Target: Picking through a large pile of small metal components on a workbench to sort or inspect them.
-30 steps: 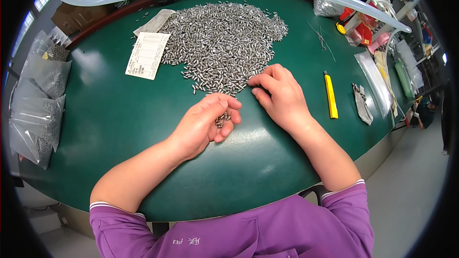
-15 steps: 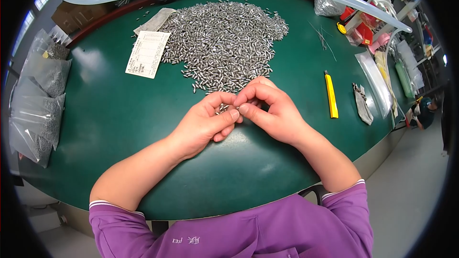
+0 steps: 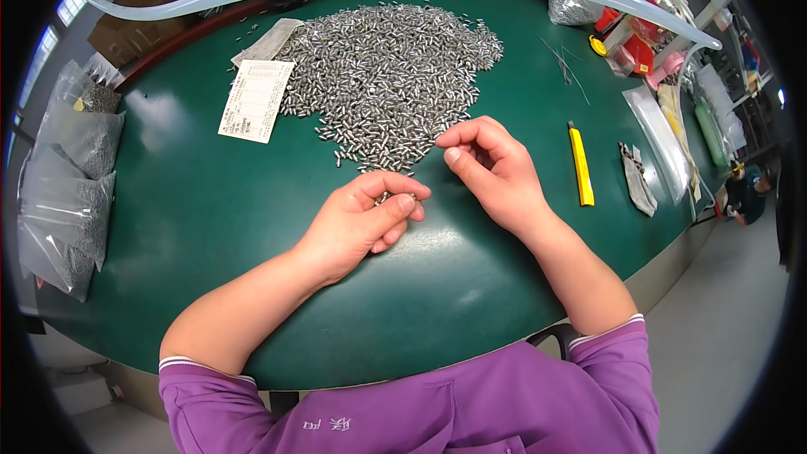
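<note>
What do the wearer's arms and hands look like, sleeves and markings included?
Left hand and right hand: bare, no gloves, rings or watch visible. Forearms bare too, no cables. Sleeves: short, purple, with white-edged cuffs. Shirt: matching purple, small white marking on its left side.
</note>
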A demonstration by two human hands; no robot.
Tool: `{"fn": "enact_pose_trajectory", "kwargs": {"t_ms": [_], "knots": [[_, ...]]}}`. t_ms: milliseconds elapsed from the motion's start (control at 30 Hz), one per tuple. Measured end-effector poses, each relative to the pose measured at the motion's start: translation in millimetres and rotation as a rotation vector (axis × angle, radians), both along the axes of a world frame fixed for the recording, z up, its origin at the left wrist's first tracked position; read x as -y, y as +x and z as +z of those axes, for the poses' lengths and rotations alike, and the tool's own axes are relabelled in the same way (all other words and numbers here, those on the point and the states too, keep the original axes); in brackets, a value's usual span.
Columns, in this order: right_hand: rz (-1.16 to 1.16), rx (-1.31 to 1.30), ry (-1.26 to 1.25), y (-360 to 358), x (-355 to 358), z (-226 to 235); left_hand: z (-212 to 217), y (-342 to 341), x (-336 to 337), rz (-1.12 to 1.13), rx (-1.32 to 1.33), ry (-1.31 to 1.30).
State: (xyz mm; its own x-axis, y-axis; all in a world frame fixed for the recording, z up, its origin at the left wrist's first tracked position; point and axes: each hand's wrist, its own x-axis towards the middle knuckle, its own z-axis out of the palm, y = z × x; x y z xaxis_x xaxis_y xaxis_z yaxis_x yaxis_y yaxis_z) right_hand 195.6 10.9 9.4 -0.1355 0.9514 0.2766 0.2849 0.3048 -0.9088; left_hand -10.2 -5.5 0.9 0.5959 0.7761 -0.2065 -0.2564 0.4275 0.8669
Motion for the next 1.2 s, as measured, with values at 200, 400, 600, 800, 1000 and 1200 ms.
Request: {"fn": "enact_pose_trajectory", "kwargs": {"t_ms": [200, 400, 600, 800, 1000, 1200], "knots": [[-0.001, 0.087, 0.031, 0.5, 2.8, 5.1, 2.1, 0.2, 0.7, -0.007, 0.002, 0.011], [-0.008, 0.13, 0.07, 1.8, 1.5, 5.4, 1.8, -0.5, 0.3, -0.009, 0.002, -0.002], [-0.015, 0.141, 0.063, 2.5, 0.2, 3.7, 0.6, -0.7, 0.2, 0.005, -0.005, -0.012], [-0.012, 0.177, 0.148, 1.2, 1.0, 5.4, 1.1, -1.0, -0.1, 0.014, 0.003, -0.02], [-0.08, 0.263, 0.22, 8.6, -3.3, 8.0, 0.1, -0.5, -0.2, 0.009, 0.016, -0.013], [-0.217, 0.401, 0.249, 27.7, -18.3, 4.5, 0.5, 0.5, -1.8, 0.02, 0.073, -0.019]]}}
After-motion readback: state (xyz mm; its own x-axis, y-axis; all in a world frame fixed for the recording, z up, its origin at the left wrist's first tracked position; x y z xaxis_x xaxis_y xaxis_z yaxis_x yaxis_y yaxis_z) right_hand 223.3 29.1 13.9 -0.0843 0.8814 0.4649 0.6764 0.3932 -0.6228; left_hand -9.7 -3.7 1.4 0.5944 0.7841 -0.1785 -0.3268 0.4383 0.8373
